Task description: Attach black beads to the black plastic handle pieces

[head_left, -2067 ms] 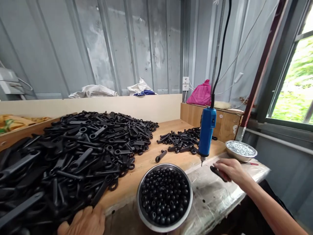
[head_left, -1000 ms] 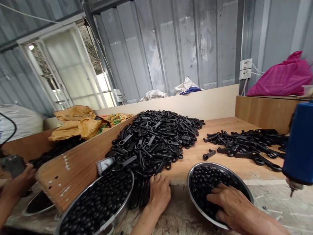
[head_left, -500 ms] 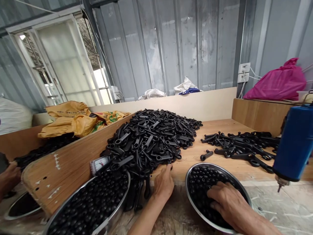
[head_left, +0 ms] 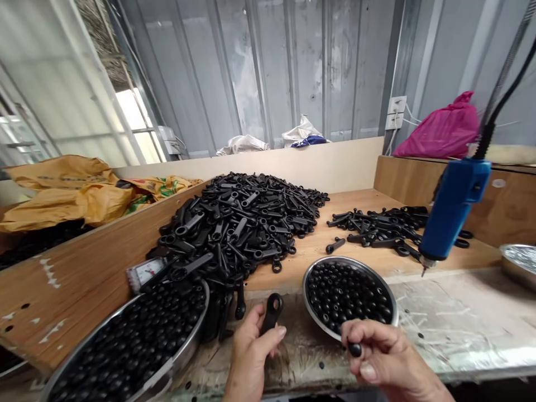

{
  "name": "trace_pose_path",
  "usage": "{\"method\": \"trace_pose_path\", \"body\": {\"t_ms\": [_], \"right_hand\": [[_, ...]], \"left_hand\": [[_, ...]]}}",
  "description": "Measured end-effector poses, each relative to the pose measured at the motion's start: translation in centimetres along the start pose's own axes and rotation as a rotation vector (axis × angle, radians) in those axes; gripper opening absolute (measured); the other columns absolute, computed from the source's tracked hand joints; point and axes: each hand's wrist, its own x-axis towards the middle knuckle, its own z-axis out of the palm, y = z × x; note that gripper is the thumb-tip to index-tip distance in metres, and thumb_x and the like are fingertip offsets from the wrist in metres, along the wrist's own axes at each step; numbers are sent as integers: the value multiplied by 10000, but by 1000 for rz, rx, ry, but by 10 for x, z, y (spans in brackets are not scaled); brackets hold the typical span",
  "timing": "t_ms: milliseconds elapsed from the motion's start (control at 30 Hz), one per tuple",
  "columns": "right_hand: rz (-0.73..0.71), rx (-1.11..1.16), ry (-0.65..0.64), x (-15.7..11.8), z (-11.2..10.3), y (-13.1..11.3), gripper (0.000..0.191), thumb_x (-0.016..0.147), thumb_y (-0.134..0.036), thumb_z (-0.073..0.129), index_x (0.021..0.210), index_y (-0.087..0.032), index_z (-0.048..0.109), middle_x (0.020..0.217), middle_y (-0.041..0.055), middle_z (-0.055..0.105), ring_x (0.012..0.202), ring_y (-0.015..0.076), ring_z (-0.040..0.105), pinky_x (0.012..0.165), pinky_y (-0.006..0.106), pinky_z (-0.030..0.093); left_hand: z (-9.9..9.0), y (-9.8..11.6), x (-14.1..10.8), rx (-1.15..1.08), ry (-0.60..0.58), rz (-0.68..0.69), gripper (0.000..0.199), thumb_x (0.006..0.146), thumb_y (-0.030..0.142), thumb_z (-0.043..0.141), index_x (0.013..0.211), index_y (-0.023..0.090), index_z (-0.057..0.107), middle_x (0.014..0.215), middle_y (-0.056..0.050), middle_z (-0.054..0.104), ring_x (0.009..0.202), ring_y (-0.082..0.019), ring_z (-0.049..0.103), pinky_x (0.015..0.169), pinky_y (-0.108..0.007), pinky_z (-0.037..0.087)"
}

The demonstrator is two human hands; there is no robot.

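Between the thumb and fingers of my left hand point(head_left: 253, 346) is a black ring-ended handle point(head_left: 272, 312), its ring end up. My right hand point(head_left: 381, 354) pinches a small black ball point(head_left: 354, 349) at the near rim of a metal bowl point(head_left: 307, 298), which holds many black balls. A large pile of black handles point(head_left: 247, 218) lies beyond my left hand. A second, bigger bowl of black balls point(head_left: 138, 340) stands at the lower left.
A blue electric screwdriver point(head_left: 454, 209) hangs at the right, tip down. Behind it lie finished-looking black handles point(head_left: 387, 229). A wooden divider point(head_left: 84, 268) runs along the left. Another metal bowl point(head_left: 519, 259) is at the right edge, and a pink bag point(head_left: 439, 128) sits on a ledge.
My left hand has come back from the pile with a black handle. My right hand has left the bowl's inside with a ball. The view has shifted right.
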Motion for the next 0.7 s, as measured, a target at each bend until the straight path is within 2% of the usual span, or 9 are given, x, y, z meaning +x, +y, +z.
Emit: {"method": "trace_pose_path", "body": {"t_ms": [100,167,200,267,367,433,533,600,700], "right_hand": [[8,73,-11,-10,-1,15,250,476,-232,841,682,-185,707,694,-12,642,465,60,556,447,158,434],[29,88,-2,-15,-5,23,226,552,-249,815,735,-169,711,707,15,660,487,81,591,445,160,446],[37,96,-3,-16,-8,27,214,596,-255,794,770,-161,711,712,29,665,501,89,605,448,159,452],[35,140,-51,-17,-15,35,207,662,-280,752,822,-156,706,684,38,666,473,91,608,420,150,446],[13,228,-153,-19,-23,42,226,701,-331,718,848,-160,700,570,2,619,382,73,571,353,118,379],[40,253,-158,-21,-25,42,226,709,-330,713,845,-150,697,542,-15,589,385,69,571,365,116,365],[103,287,-131,-26,-26,41,201,724,-294,707,835,-128,686,564,-7,593,412,76,583,397,134,377],[113,346,-134,-28,-28,43,173,739,-273,691,837,-131,675,574,0,607,405,83,583,385,139,375],[83,440,-150,-27,-31,51,135,756,-252,668,851,-155,661,574,1,620,389,95,584,355,136,362]], "left_hand": [[-5,-7,-3,254,37,98,330,713,421,507,905,159,568,557,41,472,536,-134,438,545,-273,374],[-7,-8,-1,431,11,199,351,752,410,467,950,148,593,753,-40,598,759,-210,540,743,-339,420],[-7,-8,1,517,-20,255,360,762,363,453,1003,134,593,900,-84,618,904,-246,536,857,-376,392],[-5,-9,5,682,-111,355,382,739,205,433,1074,116,593,1130,-141,575,1143,-293,427,1014,-445,263],[0,-9,15,904,-282,419,537,607,-8,393,1036,182,653,1298,-141,491,1299,-347,248,1047,-549,169],[1,-7,21,1010,-377,425,638,572,-62,363,1037,261,658,1386,-90,413,1334,-333,192,1050,-542,197],[-3,2,29,1127,-412,430,710,608,-80,330,1156,296,578,1434,-35,350,1332,-230,245,1082,-405,226],[-4,10,31,1200,-340,395,642,685,-44,302,1234,214,510,1381,-84,429,1265,-205,378,1058,-369,282],[3,21,27,1307,-209,274,440,848,176,269,1204,109,519,1060,-179,661,991,-301,612,856,-468,450]]}}
